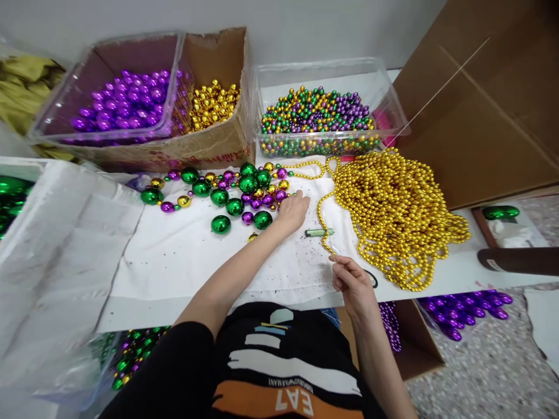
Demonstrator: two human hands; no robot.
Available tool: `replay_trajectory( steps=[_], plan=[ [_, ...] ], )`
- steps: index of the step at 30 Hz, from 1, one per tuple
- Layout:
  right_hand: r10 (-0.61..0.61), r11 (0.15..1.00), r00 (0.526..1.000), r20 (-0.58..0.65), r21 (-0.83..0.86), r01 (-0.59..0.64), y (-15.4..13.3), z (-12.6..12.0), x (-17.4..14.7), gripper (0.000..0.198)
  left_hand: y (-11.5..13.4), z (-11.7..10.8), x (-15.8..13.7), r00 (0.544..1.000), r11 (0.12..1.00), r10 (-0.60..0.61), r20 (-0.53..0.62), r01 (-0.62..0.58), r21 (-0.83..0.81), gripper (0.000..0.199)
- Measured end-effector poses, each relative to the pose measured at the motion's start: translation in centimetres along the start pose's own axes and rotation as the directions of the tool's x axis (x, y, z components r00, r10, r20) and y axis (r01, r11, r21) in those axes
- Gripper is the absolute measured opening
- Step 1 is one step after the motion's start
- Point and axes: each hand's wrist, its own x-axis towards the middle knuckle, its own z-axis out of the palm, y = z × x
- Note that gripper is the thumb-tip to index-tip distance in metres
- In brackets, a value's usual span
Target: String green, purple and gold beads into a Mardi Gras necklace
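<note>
My right hand is closed in a pinch near the table's front edge. Between thumb and fingertips is a thin string at the end of a gold bead strand, which runs up to a big heap of gold bead strands. Over the white cloth, my left hand is closed at the right end of a cluster of large green, purple and gold beads; what its fingers grip is hidden. A green lighter lies between the hands, touching the gold strand.
Behind stand a tub of purple beads, a cardboard box of gold beads and a clear tub of small mixed beads. Tall cardboard rises at right, above a dark brown cylinder. White cloth hangs at left.
</note>
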Motion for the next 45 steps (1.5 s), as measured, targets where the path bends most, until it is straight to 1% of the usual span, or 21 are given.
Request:
replay_trajectory(
  steps=[1,2,3,4,5,6,7,8,9,10,11,13,15,17,24,33,36,42,45],
  plan=[
    [-0.001,1.000,1.000,0.003,-0.003,0.001,0.0,0.1,-0.1,0.025,-0.1,-0.1,0.3,1.000,0.997,-0.012,-0.010,0.011,-0.079,0.026],
    [-0.003,1.000,1.000,0.009,-0.011,0.003,0.1,0.1,-0.2,0.025,-0.3,-0.3,0.3,0.999,0.980,-0.026,-0.025,0.021,-0.196,0.019],
    [-0.008,1.000,1.000,0.016,-0.025,0.008,0.2,0.1,-0.3,0.024,-0.5,-0.6,0.1,0.998,0.935,-0.050,-0.034,0.035,-0.353,0.013],
    [-0.014,0.999,1.000,0.025,-0.042,0.015,0.3,0.1,-0.4,0.023,-0.8,-0.8,-0.3,0.997,0.843,-0.078,-0.023,0.054,-0.535,0.010],
    [-0.023,0.998,0.999,0.037,-0.061,0.025,0.4,0.1,-0.6,0.023,-1.1,-1.1,-0.9,0.995,0.695,-0.102,0.017,0.084,-0.714,0.009],
    [-0.036,0.996,0.998,0.049,-0.079,0.040,0.4,0.1,-0.7,0.022,-1.4,-1.4,-1.5,0.991,0.503,-0.113,0.078,0.125,-0.855,0.010],
    [-0.053,0.994,0.997,0.061,-0.097,0.059,0.5,0.1,-0.9,0.022,-1.7,-1.7,-2.2,0.984,0.297,-0.105,0.143,0.169,-0.940,0.011],
    [-0.068,0.991,0.995,0.074,-0.114,0.076,0.5,0.1,-1.0,0.021,-2.0,-1.9,-2.8,0.977,0.110,-0.084,0.197,0.205,-0.973,0.013],
    [-0.082,0.987,0.993,0.086,-0.131,0.093,0.5,0.2,-1.2,0.020,-2.2,-2.0,-3.4,0.971,-0.040,-0.063,0.230,0.227,-0.973,0.013],
    [-0.093,0.983,0.991,0.097,-0.149,0.107,0.4,0.2,-1.4,0.020,-2.4,-2.2,-3.8,0.968,-0.149,-0.051,0.245,0.236,-0.960,0.014],
    [-0.101,0.979,0.989,0.106,-0.168,0.118,0.3,0.3,-1.5,0.021,-2.5,-2.2,-4.2,0.966,-0.225,-0.053,0.252,0.234,-0.946,0.014],
    [-0.114,0.969,0.987,0.116,-0.208,0.136,0.1,0.4,-1.8,0.021,-2.7,-2.2,-4.6,0.965,-0.316,-0.063,0.254,0.222,-0.922,0.016],
    [-0.116,0.961,0.986,0.121,-0.236,0.142,0.0,0.4,-1.9,0.023,-2.8,-2.2,-4.8,0.967,-0.357,-0.063,0.248,0.210,-0.910,0.018],
    [-0.103,0.958,0.987,0.125,-0.253,0.132,0.0,0.3,-2.0,0.024,-2.8,-2.1,-4.9,0.970,-0.366,-0.050,0.239,0.205,-0.908,0.020],
    [-0.081,0.955,0.991,0.107,-0.278,0.108,0.1,0.3,-2.1,0.027,-2.7,-2.3,-5.2,0.970,-0.304,-0.036,0.241,0.219,-0.927,0.021],
    [-0.091,0.955,0.991,0.100,-0.272,0.115,-0.2,0.2,-2.2,0.024,-3.0,-2.1,-5.2,0.975,-0.259,-0.021,0.221,0.208,-0.943,0.023],
    [-0.093,0.953,0.991,0.094,-0.279,0.116,-0.1,0.3,-2.2,0.023,-2.9,-2.1,-5.3,0.974,-0.259,-0.021,0.225,0.212,-0.942,0.022],
    [-0.083,0.948,0.992,0.099,-0.300,0.109,-0.1,0.4,-2.0,0.028,-2.9,-2.2,-5.4,0.967,-0.288,-0.044,0.249,0.227,-0.930,0.022],
    [-0.069,0.946,0.991,0.115,-0.309,0.102,-0.1,0.5,-1.9,0.029,-3.1,-2.1,-5.5,0.965,-0.279,-0.050,0.258,0.234,-0.931,0.022]
  ],
)
